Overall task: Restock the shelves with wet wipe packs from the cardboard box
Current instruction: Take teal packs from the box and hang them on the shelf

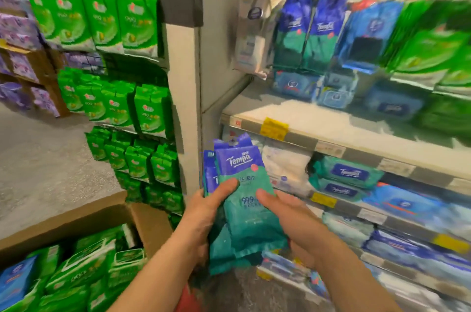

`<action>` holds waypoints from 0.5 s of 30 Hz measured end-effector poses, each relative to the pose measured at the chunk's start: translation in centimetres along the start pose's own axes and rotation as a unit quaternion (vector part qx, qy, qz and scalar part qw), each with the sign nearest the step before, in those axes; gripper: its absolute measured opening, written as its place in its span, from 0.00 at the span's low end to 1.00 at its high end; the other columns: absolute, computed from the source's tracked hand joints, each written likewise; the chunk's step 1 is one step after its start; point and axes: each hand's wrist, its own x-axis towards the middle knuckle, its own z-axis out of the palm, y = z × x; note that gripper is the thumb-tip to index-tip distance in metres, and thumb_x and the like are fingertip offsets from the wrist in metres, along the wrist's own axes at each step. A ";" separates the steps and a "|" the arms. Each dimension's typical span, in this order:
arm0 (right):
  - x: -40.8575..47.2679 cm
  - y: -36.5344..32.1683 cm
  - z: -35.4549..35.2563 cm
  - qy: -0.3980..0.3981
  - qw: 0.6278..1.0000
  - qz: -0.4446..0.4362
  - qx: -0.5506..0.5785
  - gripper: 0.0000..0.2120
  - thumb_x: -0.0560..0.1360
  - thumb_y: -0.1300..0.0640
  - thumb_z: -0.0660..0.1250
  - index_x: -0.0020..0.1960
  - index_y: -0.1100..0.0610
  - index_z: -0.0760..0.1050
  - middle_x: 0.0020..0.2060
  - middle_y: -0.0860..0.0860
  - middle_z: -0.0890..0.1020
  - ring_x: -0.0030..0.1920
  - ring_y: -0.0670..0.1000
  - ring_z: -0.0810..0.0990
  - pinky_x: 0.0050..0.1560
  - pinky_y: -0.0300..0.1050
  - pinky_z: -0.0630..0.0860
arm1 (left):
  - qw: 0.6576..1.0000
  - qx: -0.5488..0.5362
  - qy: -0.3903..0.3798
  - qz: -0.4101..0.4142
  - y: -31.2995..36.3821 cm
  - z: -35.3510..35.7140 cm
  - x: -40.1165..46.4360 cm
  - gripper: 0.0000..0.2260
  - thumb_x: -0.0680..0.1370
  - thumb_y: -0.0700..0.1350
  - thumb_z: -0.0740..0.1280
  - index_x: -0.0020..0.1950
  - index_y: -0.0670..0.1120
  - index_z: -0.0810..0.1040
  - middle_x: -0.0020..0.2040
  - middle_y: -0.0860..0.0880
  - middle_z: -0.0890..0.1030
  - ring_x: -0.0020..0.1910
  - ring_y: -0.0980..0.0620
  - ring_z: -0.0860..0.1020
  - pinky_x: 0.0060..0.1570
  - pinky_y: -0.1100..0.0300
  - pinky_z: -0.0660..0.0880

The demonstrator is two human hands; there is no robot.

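A small stack of blue-and-teal Tempo wet wipe packs (242, 197) is held upright in front of me at the centre. My left hand (206, 212) grips the stack from the left, thumb across the front. My right hand (288, 212) grips it from the right, thumb on the front pack. The cardboard box (150, 225) stands open at the lower left, filled with green and blue wipe packs (84, 265). Matching Tempo packs (308, 31) hang at the back of the upper shelf (293, 118) on the right.
Green wipe packs (107, 16) hang in rows on the end rack at left. Blue and green packs (420, 49) fill the right shelf's back; lower shelves (369, 217) hold flat blue and teal packs. A grey pillar (183, 107) divides rack and shelves. Grey floor (38, 158) lies at left.
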 end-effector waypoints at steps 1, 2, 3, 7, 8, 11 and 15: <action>-0.3 -0.4 -1.0 0.006 1.000 0.000 -0.002 0.12 0.81 0.54 0.66 0.62 0.58 0.81 0.53 0.57 0.87 0.54 0.60 0.86 0.62 0.63 0.79 | 1.000 0.006 -0.002 -0.001 -0.2 1.0 0.2 0.21 0.71 0.48 0.73 0.61 0.42 0.81 0.53 0.36 0.84 0.50 0.36 0.84 0.45 0.47 0.81; -0.5 -0.8 -2.0 0.015 1.000 0.001 -0.005 0.11 0.82 0.56 0.65 0.61 0.58 0.82 0.51 0.57 0.87 0.53 0.60 0.87 0.60 0.60 0.81 | 1.000 0.013 0.000 -0.002 -0.5 1.8 0.5 0.21 0.72 0.50 0.73 0.61 0.43 0.80 0.53 0.36 0.84 0.50 0.36 0.84 0.46 0.45 0.81; -0.5 -1.2 -2.9 0.019 1.000 0.001 -0.011 0.11 0.83 0.57 0.63 0.59 0.58 0.82 0.50 0.57 0.88 0.51 0.59 0.87 0.57 0.58 0.82 | 1.000 0.023 0.007 -0.001 -0.7 2.7 0.7 0.22 0.71 0.52 0.74 0.62 0.43 0.80 0.53 0.37 0.84 0.50 0.37 0.84 0.48 0.43 0.81; 0.3 -2.0 -5.6 0.053 0.998 -0.011 -0.037 0.10 0.82 0.57 0.61 0.53 0.57 0.81 0.40 0.54 0.88 0.38 0.53 0.87 0.41 0.46 0.80 | 0.995 0.084 0.039 0.021 -0.6 5.2 1.8 0.34 0.62 0.61 0.79 0.62 0.45 0.78 0.50 0.41 0.86 0.48 0.38 0.85 0.52 0.37 0.79; 0.6 -2.2 -6.1 0.067 0.997 -0.020 -0.038 0.09 0.82 0.56 0.61 0.53 0.56 0.79 0.38 0.53 0.88 0.37 0.52 0.87 0.40 0.45 0.79 | 0.995 0.091 0.042 0.022 -0.3 5.7 2.1 0.32 0.63 0.60 0.78 0.61 0.45 0.79 0.50 0.41 0.86 0.47 0.38 0.85 0.52 0.37 0.79; 1.7 -3.0 -7.0 0.101 0.992 -0.053 -0.044 0.12 0.82 0.50 0.63 0.57 0.57 0.79 0.42 0.52 0.88 0.44 0.53 0.88 0.45 0.49 0.81 | 0.995 0.101 0.026 0.011 0.8 6.9 3.2 0.25 0.67 0.54 0.77 0.59 0.43 0.80 0.50 0.39 0.86 0.48 0.36 0.84 0.53 0.35 0.79; 3.4 -4.8 -8.1 0.146 0.982 -0.095 -0.066 0.16 0.81 0.44 0.66 0.53 0.57 0.81 0.44 0.52 0.88 0.46 0.55 0.87 0.54 0.61 0.82 | 0.995 0.101 -0.002 0.023 2.4 8.0 5.2 0.20 0.71 0.48 0.76 0.60 0.43 0.79 0.50 0.39 0.85 0.49 0.36 0.84 0.53 0.37 0.79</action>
